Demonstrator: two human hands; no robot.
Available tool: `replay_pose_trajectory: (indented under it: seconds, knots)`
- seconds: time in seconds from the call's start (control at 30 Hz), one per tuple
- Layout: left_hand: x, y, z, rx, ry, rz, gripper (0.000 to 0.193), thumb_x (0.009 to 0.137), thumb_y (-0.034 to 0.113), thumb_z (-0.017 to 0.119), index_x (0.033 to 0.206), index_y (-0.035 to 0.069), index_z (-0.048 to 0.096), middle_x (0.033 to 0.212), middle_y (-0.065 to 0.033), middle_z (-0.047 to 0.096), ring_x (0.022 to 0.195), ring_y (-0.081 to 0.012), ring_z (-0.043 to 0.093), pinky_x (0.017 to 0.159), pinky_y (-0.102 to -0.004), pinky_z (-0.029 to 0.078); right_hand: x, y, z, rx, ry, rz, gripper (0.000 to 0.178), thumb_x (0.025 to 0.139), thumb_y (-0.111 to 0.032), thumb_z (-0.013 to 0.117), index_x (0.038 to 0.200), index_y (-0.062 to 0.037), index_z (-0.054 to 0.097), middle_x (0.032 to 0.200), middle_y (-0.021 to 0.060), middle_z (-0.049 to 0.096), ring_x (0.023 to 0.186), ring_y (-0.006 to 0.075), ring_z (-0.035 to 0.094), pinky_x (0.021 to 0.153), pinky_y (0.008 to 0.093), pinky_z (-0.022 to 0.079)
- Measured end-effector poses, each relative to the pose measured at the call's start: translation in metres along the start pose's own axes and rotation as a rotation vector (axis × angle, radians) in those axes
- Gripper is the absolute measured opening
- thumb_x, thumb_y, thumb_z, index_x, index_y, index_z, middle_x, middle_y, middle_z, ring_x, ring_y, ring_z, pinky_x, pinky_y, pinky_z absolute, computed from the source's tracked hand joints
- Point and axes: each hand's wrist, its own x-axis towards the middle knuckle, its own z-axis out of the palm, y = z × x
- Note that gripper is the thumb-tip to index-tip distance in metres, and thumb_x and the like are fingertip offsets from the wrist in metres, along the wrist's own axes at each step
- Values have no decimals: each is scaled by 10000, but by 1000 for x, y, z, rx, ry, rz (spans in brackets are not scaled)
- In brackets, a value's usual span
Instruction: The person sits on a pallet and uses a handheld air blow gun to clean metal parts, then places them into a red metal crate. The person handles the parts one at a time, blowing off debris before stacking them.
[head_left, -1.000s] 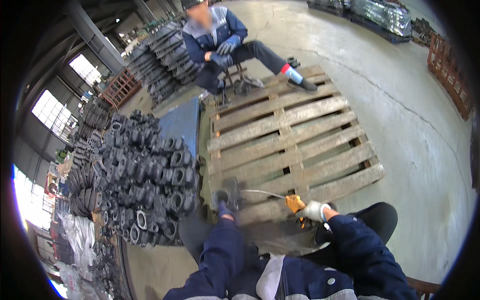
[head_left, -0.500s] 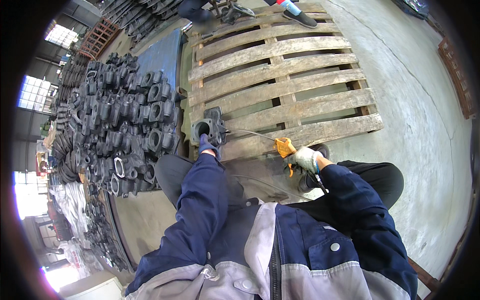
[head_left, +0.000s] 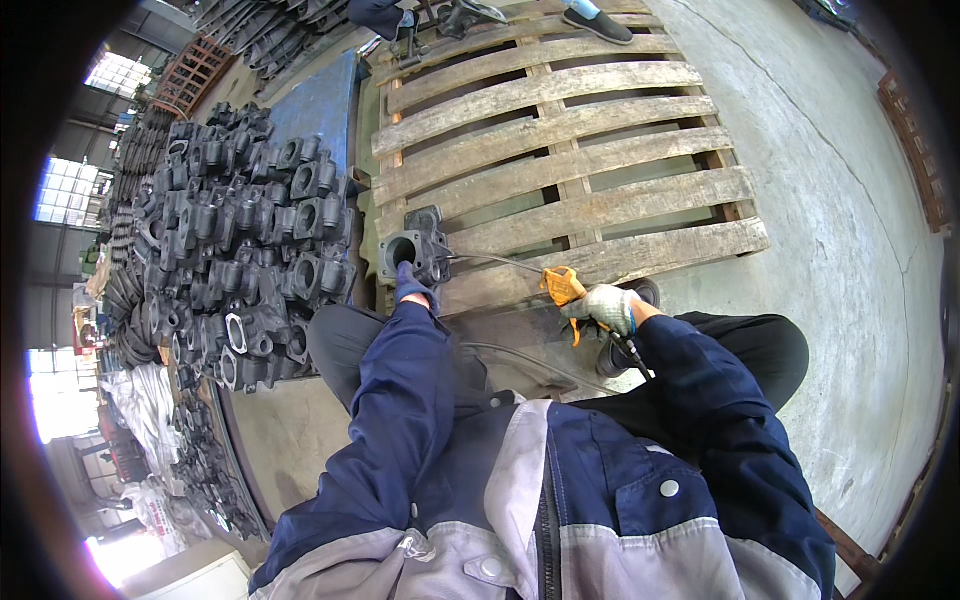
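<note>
A dark cast-metal housing [head_left: 432, 240] with a round flanged bore rests at the near left corner of the wooden pallet [head_left: 592, 128]. My left hand [head_left: 413, 288], in a blue glove, grips its near side, thumb at the bore's edge. The other fingers are partly hidden. Wrapped in my right hand [head_left: 608, 308], which wears a pale glove, is an orange air blow gun [head_left: 563, 287]. Its long thin metal tube [head_left: 500, 261] reaches left to the housing's side; whether the tip goes inside cannot be seen. A hose connector [head_left: 632, 356] hangs below the right hand.
Many similar dark castings [head_left: 240, 215] are piled on the left, beside a blue board [head_left: 318, 108]. At the pallet's far end are another person's shoe [head_left: 598, 24] and more metal parts [head_left: 455, 20]. Concrete floor [head_left: 800, 200] lies to the right. A hose [head_left: 530, 360] crosses between my legs.
My right hand and the blow gun have shifted slightly left. The left hand keeps its grip on the housing. At the far end, the other person's leg has moved a little.
</note>
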Motion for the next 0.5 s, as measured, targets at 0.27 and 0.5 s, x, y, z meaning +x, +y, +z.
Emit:
replay_pose_trajectory:
  seconds: [0.27, 0.5]
  knots:
    - [-5, -1, 3, -17, 92, -11, 480, 837, 580, 573, 1138, 213, 640, 1183, -33, 637, 1039, -307, 583, 845, -522, 488, -12, -15, 1, 59, 29, 68, 265, 792, -276, 705, 761, -17, 661, 613, 61, 589, 462, 154, 529, 418, 296, 389]
    - [-22, -3, 9, -84, -115, -62, 705, 858, 622, 501, 1303, 79, 565, 1329, -89, 558, 1201, -308, 504, 1070, -410, 340, -17, -27, -2, -461, 141, -49, 377, 763, -411, 722, 810, -37, 708, 671, 61, 647, 552, 180, 590, 501, 347, 464]
